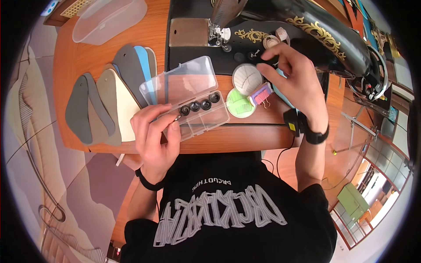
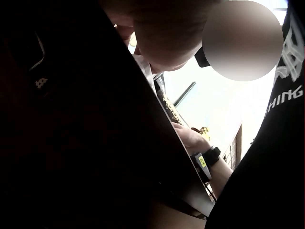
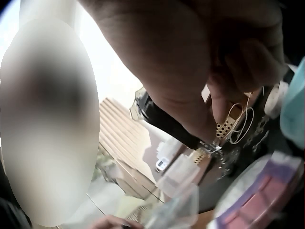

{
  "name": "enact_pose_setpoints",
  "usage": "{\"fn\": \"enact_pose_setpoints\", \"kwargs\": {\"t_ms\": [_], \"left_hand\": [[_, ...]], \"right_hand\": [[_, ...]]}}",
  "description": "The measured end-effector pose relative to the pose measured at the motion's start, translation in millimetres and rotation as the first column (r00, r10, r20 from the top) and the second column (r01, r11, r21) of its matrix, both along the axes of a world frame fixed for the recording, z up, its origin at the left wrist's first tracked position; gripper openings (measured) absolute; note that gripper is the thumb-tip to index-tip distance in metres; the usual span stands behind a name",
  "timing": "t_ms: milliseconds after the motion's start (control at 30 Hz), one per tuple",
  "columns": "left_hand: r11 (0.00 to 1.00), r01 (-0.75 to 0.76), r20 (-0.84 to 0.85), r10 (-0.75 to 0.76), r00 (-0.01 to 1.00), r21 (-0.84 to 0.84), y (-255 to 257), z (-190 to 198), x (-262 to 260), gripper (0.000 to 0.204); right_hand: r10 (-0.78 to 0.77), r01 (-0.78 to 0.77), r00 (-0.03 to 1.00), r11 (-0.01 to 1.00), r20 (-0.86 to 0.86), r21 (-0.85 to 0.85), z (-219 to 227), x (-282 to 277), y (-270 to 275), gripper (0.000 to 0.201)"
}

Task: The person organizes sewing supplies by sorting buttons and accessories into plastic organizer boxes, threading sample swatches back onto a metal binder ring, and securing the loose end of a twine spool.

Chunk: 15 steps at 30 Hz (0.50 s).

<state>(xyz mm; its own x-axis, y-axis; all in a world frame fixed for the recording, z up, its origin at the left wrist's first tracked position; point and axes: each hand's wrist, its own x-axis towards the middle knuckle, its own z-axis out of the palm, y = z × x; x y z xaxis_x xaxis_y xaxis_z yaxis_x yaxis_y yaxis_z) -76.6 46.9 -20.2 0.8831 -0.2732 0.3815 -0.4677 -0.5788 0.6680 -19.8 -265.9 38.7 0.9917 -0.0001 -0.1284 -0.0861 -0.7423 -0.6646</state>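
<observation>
Pinching a small metal bit in my left hand [image 1: 155,131], right at the open plastic box [image 1: 186,98] of black buttons [image 1: 200,104]. My right hand [image 1: 294,81] has fingers curled on the black sewing machine [image 1: 315,30] base, touching a black button [image 1: 254,55] there.

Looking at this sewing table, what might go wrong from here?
The clear compartment box sits near the table's front edge, lid open; a nudge from the left hand might tip it and scatter the black buttons. That hand pinches a small metal piece that might slip from its grip. The right hand reaches over the round white case and pin holder and might knock them.
</observation>
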Motion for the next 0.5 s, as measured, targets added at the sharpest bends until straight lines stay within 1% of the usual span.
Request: {"fn": "enact_pose_setpoints", "kwargs": {"t_ms": [67,100,233,300,400,500], "left_hand": [[1.000,-0.009,-0.009,0.009,1.000,-0.009,0,0,0,0.008],[1.000,-0.014,-0.010,0.014,1.000,-0.015,0,0,0,0.008],[0.999,-0.029,-0.016,0.029,0.999,-0.028,1,-1,-2,0.009],[0.999,-0.032,-0.022,0.031,0.999,-0.033,0,-1,-2,0.009],[0.999,-0.024,-0.019,0.023,1.000,-0.042,1,-2,-1,0.009],[0.999,-0.018,-0.012,0.017,1.000,-0.049,1,-3,-1,0.009]], "right_hand": [[0.092,-0.075,0.993,0.979,0.080,-0.189,-5,10,5,0.024],[0.115,-0.093,0.990,0.966,0.080,-0.243,-7,15,6,0.023],[0.176,-0.144,0.979,0.954,0.105,-0.263,-7,24,15,0.021],[0.238,-0.209,0.970,0.922,0.049,-0.327,-4,29,19,0.021],[0.271,-0.229,0.960,0.905,0.071,-0.359,-13,36,22,0.020],[0.311,-0.271,0.947,0.909,0.080,-0.318,-24,44,19,0.021]]}}
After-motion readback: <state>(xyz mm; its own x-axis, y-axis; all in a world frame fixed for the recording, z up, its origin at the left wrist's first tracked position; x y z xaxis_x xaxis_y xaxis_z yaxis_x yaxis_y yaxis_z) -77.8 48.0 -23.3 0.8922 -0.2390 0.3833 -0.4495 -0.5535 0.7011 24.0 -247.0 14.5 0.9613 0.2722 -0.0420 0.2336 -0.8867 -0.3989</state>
